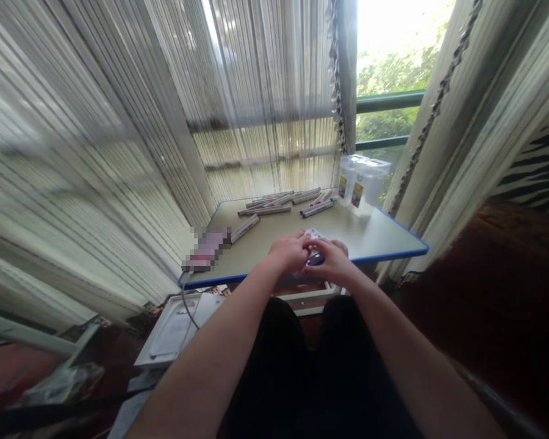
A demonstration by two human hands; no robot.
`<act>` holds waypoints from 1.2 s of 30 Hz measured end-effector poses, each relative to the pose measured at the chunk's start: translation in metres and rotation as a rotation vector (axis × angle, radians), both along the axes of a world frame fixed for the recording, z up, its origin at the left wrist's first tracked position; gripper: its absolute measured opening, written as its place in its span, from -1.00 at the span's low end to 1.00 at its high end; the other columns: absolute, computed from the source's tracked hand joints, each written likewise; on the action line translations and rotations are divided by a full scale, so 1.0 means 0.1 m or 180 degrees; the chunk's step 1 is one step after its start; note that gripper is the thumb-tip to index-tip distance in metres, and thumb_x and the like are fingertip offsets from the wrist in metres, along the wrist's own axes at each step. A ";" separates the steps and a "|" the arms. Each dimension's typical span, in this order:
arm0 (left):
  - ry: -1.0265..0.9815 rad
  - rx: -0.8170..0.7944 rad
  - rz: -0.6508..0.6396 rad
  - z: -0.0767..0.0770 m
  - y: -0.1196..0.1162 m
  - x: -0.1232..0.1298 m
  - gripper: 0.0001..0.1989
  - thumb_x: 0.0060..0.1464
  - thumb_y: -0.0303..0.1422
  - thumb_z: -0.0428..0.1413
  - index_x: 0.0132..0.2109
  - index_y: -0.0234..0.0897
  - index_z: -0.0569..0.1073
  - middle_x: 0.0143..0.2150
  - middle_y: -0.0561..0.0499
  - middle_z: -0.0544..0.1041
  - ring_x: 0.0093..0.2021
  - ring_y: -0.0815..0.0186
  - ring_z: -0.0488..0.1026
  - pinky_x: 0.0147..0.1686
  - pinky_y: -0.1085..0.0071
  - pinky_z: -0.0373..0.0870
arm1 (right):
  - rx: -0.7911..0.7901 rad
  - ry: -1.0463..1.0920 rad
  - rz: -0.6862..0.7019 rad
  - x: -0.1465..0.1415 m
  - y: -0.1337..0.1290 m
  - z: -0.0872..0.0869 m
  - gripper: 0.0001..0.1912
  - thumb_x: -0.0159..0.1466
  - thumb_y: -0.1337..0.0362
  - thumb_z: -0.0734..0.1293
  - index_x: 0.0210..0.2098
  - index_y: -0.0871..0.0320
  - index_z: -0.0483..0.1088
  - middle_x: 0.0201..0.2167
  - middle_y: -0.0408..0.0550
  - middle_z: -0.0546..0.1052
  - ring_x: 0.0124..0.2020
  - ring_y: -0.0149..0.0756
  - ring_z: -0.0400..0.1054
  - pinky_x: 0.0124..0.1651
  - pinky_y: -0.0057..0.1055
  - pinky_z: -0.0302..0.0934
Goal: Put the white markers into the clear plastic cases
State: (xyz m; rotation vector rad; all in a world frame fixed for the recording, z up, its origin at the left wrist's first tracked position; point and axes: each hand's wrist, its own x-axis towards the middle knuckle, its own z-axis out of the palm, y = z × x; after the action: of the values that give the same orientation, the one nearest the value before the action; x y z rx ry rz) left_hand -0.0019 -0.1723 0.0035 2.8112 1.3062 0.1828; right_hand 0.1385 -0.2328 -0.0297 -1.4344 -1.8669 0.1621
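My left hand (pixel 291 251) and my right hand (pixel 330 261) meet over the near edge of the small table (pixel 279 235). Both are closed around a small white object with a dark blue part (pixel 316 258); fingers cover most of it, so its kind is unclear. Beyond them, a white marker with a dark end (pixel 317 209) lies near a loose pile of several markers (pixel 269 211). Another marker (pixel 245 228) rests to the left, angled toward a blurred-out flat pinkish device (pixel 208 249).
Clear plastic containers with yellow-and-blue labels (pixel 365 189) stand at the table's back right. A cable (pixel 188 311) hangs off the left edge above a white open box (pixel 178 332). Sheer curtains (pixel 265 91) hang close behind the table. My knees are beneath its front.
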 end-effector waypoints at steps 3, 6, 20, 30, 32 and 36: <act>-0.0077 -0.0030 -0.0127 0.04 0.05 -0.06 -0.48 0.17 -0.16 -0.16 0.25 -0.14 0.21 0.33 0.06 0.14 0.26 0.25 0.16 0.20 0.38 0.11 | 0.0161 0.0032 0.0197 0.06 -0.02 -0.05 -0.45 0.01 -0.01 0.40 -0.02 0.02 0.40 0.00 -0.04 0.46 -0.02 -0.06 0.30 0.07 -0.06 0.15; -0.0123 -0.0109 -0.0174 0.09 0.07 -0.11 -0.47 0.17 -0.12 -0.15 0.25 -0.13 0.22 0.32 0.09 0.16 0.25 0.26 0.17 0.18 0.40 0.14 | 0.0347 0.0137 0.0646 0.33 -0.03 -0.15 -0.49 0.11 0.05 0.35 0.04 0.03 0.36 0.08 -0.01 0.41 0.11 -0.11 0.24 0.16 -0.09 0.11; -0.0572 -0.0300 -0.0354 0.07 0.05 -0.24 -0.52 0.10 -0.17 0.02 0.16 -0.11 0.35 0.27 0.06 0.26 0.18 0.20 0.28 0.15 0.31 0.22 | 0.0125 0.0561 0.0342 0.71 -0.01 -0.29 -0.67 0.11 0.07 0.35 -0.19 0.08 0.49 -0.24 -0.05 0.56 -0.20 -0.18 0.44 -0.09 -0.23 0.33; -0.0426 -0.0192 -0.0232 0.08 -0.04 -0.21 -0.49 0.11 -0.11 -0.03 0.19 -0.10 0.31 0.28 0.10 0.23 0.19 0.21 0.27 0.12 0.39 0.23 | -0.0787 0.1146 0.0512 0.65 0.02 -0.11 -0.67 0.09 0.04 0.34 -0.24 0.11 0.35 -0.34 -0.09 0.55 -0.31 -0.25 0.43 -0.25 -0.33 0.30; -0.0409 -0.0174 -0.0208 0.08 -0.03 -0.20 -0.49 0.10 -0.12 -0.03 0.19 -0.10 0.32 0.28 0.10 0.23 0.18 0.20 0.27 0.11 0.38 0.24 | -0.0918 0.1296 0.0576 0.65 0.05 -0.08 -0.67 0.08 0.06 0.35 -0.24 0.11 0.34 -0.34 -0.08 0.55 -0.30 -0.26 0.42 -0.25 -0.35 0.29; -0.0394 -0.0232 -0.0180 0.09 -0.01 -0.18 -0.49 0.09 -0.13 -0.02 0.18 -0.11 0.32 0.28 0.11 0.23 0.18 0.20 0.28 0.13 0.38 0.22 | -0.1303 0.1481 0.0641 0.66 0.12 -0.02 -0.66 0.03 0.09 0.39 -0.27 0.13 0.35 -0.37 -0.09 0.54 -0.34 -0.29 0.41 -0.27 -0.38 0.28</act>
State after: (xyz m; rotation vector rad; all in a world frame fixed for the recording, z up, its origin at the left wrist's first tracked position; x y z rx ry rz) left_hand -0.0200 -0.1731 0.0122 2.7239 1.1819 0.2958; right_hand 0.2046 -0.2212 -0.0318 -1.3156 -1.6345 0.9406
